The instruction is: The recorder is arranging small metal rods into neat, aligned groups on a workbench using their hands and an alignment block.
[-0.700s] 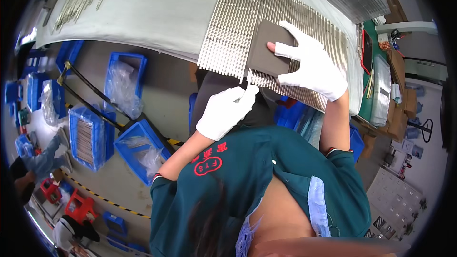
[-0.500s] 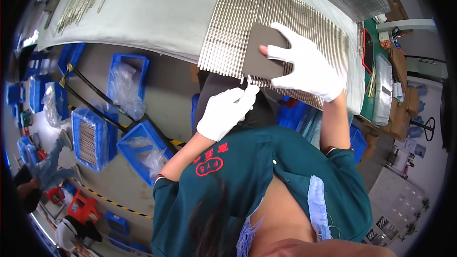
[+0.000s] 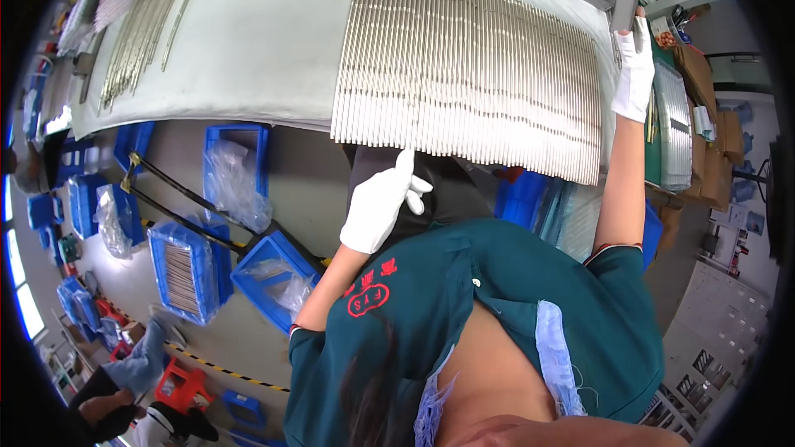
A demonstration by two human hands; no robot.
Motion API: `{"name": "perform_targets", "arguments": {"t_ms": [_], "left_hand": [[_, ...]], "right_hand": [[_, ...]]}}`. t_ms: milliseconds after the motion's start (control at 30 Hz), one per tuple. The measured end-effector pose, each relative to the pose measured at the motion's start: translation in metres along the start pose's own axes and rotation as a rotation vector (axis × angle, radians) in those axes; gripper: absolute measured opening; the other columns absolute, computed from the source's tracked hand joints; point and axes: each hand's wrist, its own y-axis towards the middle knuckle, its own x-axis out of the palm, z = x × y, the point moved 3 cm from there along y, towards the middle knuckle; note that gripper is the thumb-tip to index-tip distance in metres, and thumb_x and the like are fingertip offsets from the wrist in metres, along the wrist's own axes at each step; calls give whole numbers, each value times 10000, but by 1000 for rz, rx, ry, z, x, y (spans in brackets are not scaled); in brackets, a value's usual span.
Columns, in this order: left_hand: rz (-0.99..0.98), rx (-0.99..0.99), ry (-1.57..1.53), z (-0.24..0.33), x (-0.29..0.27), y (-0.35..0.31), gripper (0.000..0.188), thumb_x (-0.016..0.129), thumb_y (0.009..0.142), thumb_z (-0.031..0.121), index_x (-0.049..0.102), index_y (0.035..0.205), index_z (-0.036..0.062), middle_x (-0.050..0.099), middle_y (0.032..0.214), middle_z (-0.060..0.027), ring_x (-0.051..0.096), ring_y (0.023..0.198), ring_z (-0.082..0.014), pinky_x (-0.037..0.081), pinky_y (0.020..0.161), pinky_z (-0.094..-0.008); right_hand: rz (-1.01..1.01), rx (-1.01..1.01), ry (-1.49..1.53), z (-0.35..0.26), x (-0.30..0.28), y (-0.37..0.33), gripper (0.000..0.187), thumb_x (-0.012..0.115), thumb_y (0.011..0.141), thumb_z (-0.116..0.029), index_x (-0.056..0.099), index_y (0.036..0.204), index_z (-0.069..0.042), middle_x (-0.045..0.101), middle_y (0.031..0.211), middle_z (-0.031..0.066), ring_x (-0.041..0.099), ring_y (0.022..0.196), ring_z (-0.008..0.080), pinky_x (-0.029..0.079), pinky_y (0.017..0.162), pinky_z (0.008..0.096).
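The left hand [image 3: 377, 211], half-open, is reaching one finger to the rods [image 3: 468, 74] lying along the worktop's [image 3: 265, 41] near edge; the right hand [image 3: 633, 79] is gripping a block [image 3: 624, 7] by the far right corner.

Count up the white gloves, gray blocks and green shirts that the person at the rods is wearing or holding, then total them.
White gloves: 2
Gray block: 1
Green shirt: 1
Total: 4

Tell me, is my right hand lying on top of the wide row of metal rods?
No, your right hand is out past the right side of the row of metal rods, holding a grey block.
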Motion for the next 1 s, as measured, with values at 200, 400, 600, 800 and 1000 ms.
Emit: {"name": "perform_targets", "arguments": {"t_ms": [200,400,600,800,1000], "left_hand": [[-8,126,-105,0,3,11,536,450,1129,374,743,996,-54,680,710,-53,611,702,-112,490,770,-264],[114,143,-144,4,6,10,547,449,1126,385,729,1001,-68,667,716,-87,642,745,-157,531,854,-327],[236,124,-39,7,-24,-4,534,451,1129,351,725,970,-79,680,702,-117,676,740,-192,554,835,-346],[649,657,7,48,-87,-18,426,454,1129,247,697,1037,-91,673,732,-114,670,752,-215,567,863,-376],[516,868,1259,114,-85,46,172,628,987,125,762,1058,43,754,1012,-107,684,924,-312,514,985,-421]], "right_hand": [[151,-107,-58,49,-4,25,707,780,937,-390,502,1544,-157,670,1165,86,597,974,147,483,926,280],[148,-100,-84,62,12,8,771,829,887,-406,511,1517,-93,698,1178,127,652,991,192,518,920,318],[191,-33,58,62,12,4,765,831,904,-345,492,1534,-76,589,938,-5,566,855,89,480,823,231],[232,-46,104,65,10,4,764,833,902,-352,497,1528,-72,526,857,-33,511,797,73,454,773,216],[260,-73,106,61,16,2,769,833,895,-391,510,1515,-72,539,858,-30,507,788,75,454,764,220]]}}
